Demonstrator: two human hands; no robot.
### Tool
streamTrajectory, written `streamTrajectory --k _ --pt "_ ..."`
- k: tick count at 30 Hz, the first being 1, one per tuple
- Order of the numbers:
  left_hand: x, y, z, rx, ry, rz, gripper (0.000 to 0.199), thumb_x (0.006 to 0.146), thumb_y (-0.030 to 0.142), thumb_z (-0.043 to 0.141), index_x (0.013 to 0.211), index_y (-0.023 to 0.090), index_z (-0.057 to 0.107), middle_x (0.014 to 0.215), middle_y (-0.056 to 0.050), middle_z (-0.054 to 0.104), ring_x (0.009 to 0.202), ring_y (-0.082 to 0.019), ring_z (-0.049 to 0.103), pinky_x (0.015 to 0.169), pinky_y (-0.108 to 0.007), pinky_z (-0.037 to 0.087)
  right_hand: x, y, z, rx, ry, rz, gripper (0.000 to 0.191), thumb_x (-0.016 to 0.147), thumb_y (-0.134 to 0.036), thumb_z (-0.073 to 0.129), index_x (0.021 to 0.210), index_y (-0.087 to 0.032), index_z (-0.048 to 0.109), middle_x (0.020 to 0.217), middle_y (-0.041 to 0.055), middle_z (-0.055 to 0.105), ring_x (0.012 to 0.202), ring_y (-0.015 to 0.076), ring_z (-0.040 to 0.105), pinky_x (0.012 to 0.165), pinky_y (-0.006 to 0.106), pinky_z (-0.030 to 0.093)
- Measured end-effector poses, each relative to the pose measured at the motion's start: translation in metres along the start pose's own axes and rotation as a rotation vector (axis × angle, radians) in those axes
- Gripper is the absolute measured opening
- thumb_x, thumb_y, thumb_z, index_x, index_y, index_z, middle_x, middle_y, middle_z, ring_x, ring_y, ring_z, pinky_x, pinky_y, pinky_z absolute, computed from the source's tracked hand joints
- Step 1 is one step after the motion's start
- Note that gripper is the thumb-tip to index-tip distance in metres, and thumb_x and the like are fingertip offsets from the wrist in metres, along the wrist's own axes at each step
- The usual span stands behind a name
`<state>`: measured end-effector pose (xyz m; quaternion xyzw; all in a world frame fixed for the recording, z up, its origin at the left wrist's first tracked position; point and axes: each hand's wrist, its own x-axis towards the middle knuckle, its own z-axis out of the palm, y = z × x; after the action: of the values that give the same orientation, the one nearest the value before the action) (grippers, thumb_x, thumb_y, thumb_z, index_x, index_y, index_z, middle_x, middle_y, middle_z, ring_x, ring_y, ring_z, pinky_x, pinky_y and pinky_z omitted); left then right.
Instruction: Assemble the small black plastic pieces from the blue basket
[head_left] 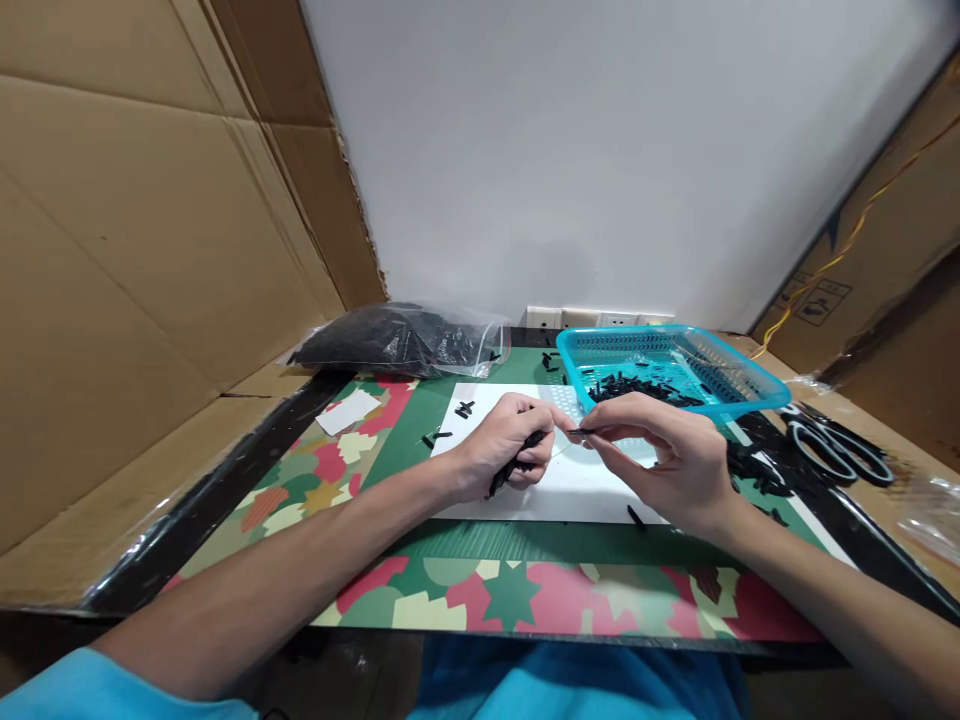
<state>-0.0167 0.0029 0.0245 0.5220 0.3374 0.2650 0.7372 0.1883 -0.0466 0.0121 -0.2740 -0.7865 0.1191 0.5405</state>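
Left hand: the left hand is curled into a loose fist, and a bundle of black strips is clasped in it, the near ends left sticking out below the fingers; its index finger is stretched to the right.
Right hand: the right hand is nearly closed at the tips, a small black piece being pinched between thumb and forefinger.
Small black piece: it is held in the gap between the two hands, just left of the right hand's fingertips and beside the left index fingertip; whether it is also touched by the left hand cannot be told.
White sheet: both hands are held above the white sheet, which is laid on a green mat with a patterned border.
Loose pieces: a few black bits are scattered to the left of the left hand; a single black bit is seen at the sheet's near edge, below the right hand.
Blue basket: the blue basket is placed beyond the right hand, and a heap of black pieces is contained in it.
Right side: a dark pile is partly hidden by the right hand; scissors are set farther right.
Far left: a clear plastic bag is filled with black material.
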Motion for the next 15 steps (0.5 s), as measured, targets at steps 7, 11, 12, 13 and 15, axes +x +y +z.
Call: streamTrajectory --k 7,11,12,13,15 --pt "-0.0009 0.003 -0.0029 0.002 -0.069 0.045 0.018 0.084 0.027 0.059 0.083 0.012 0.069 0.039 0.009 0.033 0.031 -0.005 0.024 0.03 -0.016 0.02 -0.0028 0.0079 -0.0019 0.079 0.064 0.152 0.027 0.092 -0.013 0.069 0.117 -0.023 0.068 0.101 0.003 0.076 0.086 0.016 0.076 0.083 0.032 0.067" --pt "-0.0039 0.0071 -0.0015 0.009 -0.089 0.073 0.026 0.088 0.034 0.062 0.084 0.011 0.071 0.04 0.01 0.031 0.032 -0.005 0.023 0.031 -0.016 0.02 -0.0028 0.0092 -0.0043 0.08 0.063 0.151 0.026 0.09 -0.015 0.073 0.114 -0.024 0.069 0.095 0.0014 0.076 0.085 0.0163 0.076 0.08 0.031 0.068" --pt "-0.0047 0.0077 -0.0009 0.01 -0.091 0.076 0.028 0.089 0.037 0.062 0.084 0.011 0.071 0.041 0.01 0.03 0.032 -0.005 0.023 0.031 -0.016 0.021 -0.0028 0.009 -0.0047 0.077 0.067 0.146 0.026 0.09 -0.015 0.073 0.114 -0.024 0.069 0.094 0.0012 0.076 0.084 0.0163 0.076 0.079 0.031 0.068" --pt "-0.0053 0.0079 -0.0002 0.01 -0.094 0.075 0.03 0.09 0.039 0.062 0.084 0.011 0.072 0.041 0.01 0.03 0.032 -0.005 0.024 0.031 -0.016 0.021 -0.0027 0.0088 -0.0051 0.072 0.073 0.139 0.026 0.09 -0.015 0.073 0.114 -0.024 0.069 0.094 0.0012 0.076 0.084 0.0162 0.076 0.078 0.03 0.068" --pt "-0.0061 0.0075 0.0007 0.009 -0.106 0.065 0.033 0.09 0.042 0.062 0.082 0.011 0.072 0.041 0.01 0.03 0.031 -0.005 0.024 0.032 -0.016 0.02 -0.0029 0.0086 -0.0053 0.053 0.084 0.123 0.025 0.09 -0.015 0.072 0.114 -0.024 0.069 0.093 0.0014 0.076 0.082 0.0162 0.076 0.076 0.031 0.068"
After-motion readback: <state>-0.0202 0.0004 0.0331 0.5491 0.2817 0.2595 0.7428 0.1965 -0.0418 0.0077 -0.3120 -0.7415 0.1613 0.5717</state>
